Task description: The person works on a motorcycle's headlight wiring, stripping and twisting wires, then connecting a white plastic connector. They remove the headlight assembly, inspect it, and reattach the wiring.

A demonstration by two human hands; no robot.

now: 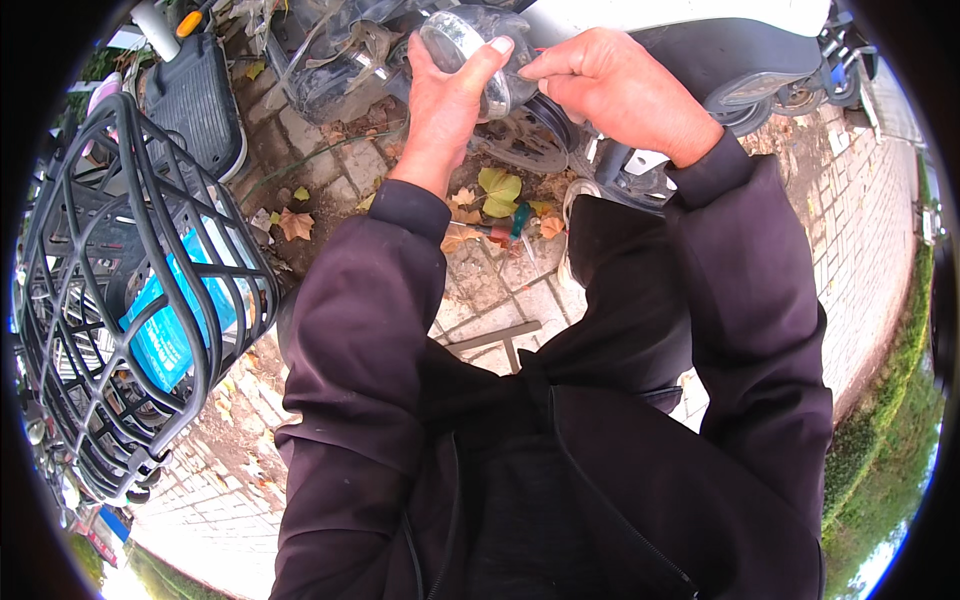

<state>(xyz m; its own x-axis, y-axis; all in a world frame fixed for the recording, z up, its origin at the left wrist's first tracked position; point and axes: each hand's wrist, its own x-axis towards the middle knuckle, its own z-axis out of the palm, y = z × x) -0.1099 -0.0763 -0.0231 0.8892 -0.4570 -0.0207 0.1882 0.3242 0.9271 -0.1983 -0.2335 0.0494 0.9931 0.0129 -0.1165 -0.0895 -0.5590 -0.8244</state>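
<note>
My left hand (445, 105) is wrapped round a round lamp (455, 42) with a silvery rim and a clear, dark body, its thumb lying over the edge. Close against the lamp's right side is my right hand (620, 85), fingers curled in a pinch. A bit of red shows at its fingertips, but what they hold is too small to make out. Below the hands, a dark curved part (530, 140) of a vehicle shows near the paving. On the ground between leaves lies a screwdriver (520, 222) with a green and red handle.
A black basket (150, 250) holding a blue packet (170, 330) stands at the left. Behind it is a scooter footboard (195, 105). A white and grey scooter body (730, 55) spans the far right. Dry leaves (498, 192) and a T-shaped metal piece (508, 338) lie on the paving.
</note>
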